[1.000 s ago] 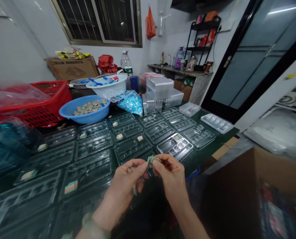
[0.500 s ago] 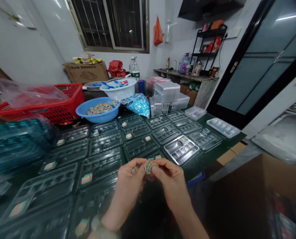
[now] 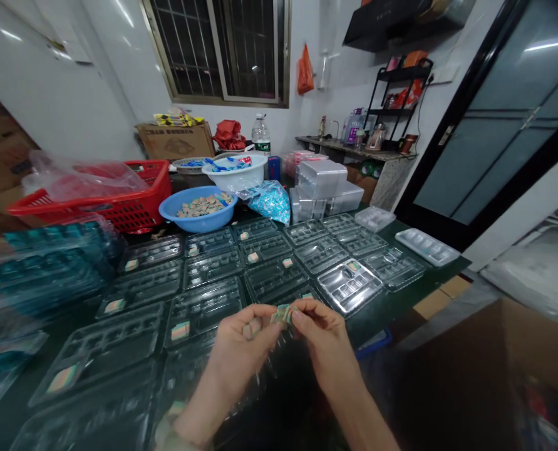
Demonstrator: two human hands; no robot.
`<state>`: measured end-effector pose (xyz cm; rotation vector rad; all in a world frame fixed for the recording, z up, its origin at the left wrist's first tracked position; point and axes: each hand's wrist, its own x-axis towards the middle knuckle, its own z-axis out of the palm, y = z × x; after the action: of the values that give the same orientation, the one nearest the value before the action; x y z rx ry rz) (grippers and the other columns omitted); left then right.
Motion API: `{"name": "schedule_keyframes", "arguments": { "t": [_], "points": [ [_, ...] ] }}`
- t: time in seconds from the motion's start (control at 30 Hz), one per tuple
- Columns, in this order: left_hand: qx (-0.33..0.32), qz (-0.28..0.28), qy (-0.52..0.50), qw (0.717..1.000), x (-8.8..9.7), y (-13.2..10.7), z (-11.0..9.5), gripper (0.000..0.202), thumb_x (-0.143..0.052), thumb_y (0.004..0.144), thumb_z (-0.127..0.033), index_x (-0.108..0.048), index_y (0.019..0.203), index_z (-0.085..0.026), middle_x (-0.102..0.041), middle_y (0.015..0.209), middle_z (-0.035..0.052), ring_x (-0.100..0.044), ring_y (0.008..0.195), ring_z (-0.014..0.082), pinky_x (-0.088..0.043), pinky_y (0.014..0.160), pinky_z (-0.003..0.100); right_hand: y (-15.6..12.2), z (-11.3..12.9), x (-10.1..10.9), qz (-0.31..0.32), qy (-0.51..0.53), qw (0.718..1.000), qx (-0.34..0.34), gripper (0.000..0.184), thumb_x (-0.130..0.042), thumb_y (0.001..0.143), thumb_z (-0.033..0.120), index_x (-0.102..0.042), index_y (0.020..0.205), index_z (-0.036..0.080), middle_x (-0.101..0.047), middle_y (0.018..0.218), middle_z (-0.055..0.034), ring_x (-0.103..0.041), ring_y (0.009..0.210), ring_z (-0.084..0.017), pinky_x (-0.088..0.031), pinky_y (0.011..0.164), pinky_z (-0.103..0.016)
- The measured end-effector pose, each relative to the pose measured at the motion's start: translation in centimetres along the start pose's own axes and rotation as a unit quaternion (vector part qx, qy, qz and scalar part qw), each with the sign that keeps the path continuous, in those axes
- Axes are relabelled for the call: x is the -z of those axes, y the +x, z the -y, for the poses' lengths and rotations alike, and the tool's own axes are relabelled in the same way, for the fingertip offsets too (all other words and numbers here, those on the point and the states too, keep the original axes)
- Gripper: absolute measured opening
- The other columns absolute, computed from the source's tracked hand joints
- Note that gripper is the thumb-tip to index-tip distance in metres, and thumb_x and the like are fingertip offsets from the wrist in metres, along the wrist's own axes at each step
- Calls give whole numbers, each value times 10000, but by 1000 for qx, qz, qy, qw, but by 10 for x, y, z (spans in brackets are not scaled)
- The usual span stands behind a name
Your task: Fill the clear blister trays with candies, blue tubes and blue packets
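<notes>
Between the fingertips of my left hand [image 3: 235, 351] and my right hand [image 3: 324, 343] is a small bunch of peach-and-green striped blocks [image 3: 284, 312]. Both hands pinch it just above the near part of the table. More striped pieces [image 3: 252, 328] are tucked in the curled fingers of my left hand. Around and beyond the hands lie rows of clear plastic trays [image 3: 203, 307] with moulded compartments. Several trays carry a small stack of the same blocks, such as the striped stack [image 3: 180, 331] left of my hands. A tray right under my fingers is partly hidden.
A blue basin [image 3: 166, 210] of loose striped pieces stands behind the trays, beside a white basin [image 3: 234, 180] and a bag of blue bits [image 3: 273, 202]. At left are a red basket [image 3: 119, 210] and teal tray stacks [image 3: 48, 263]. A cardboard box [image 3: 457, 369] stands at right.
The view has tilted and turned a little, so the table and background sit further right. My hands stay together; the blocks between the fingertips have shifted and look less fanned out.
</notes>
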<state>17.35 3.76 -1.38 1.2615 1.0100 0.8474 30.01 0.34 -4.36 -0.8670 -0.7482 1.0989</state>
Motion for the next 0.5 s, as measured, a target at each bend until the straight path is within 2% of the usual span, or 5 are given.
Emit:
{"name": "schedule_keyframes", "arguments": {
  "t": [0.1,0.2,0.27,0.37,0.5],
  "points": [
    [31,-5,-43,999,5,2,3,246,-633,690,-354,-570,773,-131,-424,430,-67,-255,334,27,-148,322,164,1,5,3,21,-36,999,29,35,-609,758,182,-631,781,166,-563,743,3,-486,667,-99,-384,625,-218],
    [23,-11,-48,999,6,2,3,243,-650,677,-331,-584,786,-124,-395,411,-77,-260,341,32,-158,330,169,1,11,1,76,-117,989,53,10,-633,723,162,-633,714,163,-540,752,1,-500,721,-121,-398,662,-233],
    [13,-2,-39,999,6,1,1,237,-650,678,-313,-603,807,-120,-393,416,-75,-271,353,34,-168,339,169,1,11,-2,62,-182,980,58,15,-633,718,164,-629,733,166,-543,761,-2,-511,720,-130,-409,656,-239],
    [29,-4,-12,999,7,1,0,269,-633,692,-324,-625,866,-120,-402,424,-66,-278,364,36,-167,350,166,1,7,-5,-11,-213,975,61,193,-629,721,179,-592,910,191,-558,818,-2,-528,729,-133,-426,652,-238],
    [50,14,45,998,10,8,-1,353,-614,692,-383,-635,965,-160,-378,409,-71,-266,356,49,-163,341,167,2,2,-4,45,-190,979,55,111,-519,813,220,-578,893,171,-582,791,-12,-554,730,-137,-440,652,-234]
  ]
}}
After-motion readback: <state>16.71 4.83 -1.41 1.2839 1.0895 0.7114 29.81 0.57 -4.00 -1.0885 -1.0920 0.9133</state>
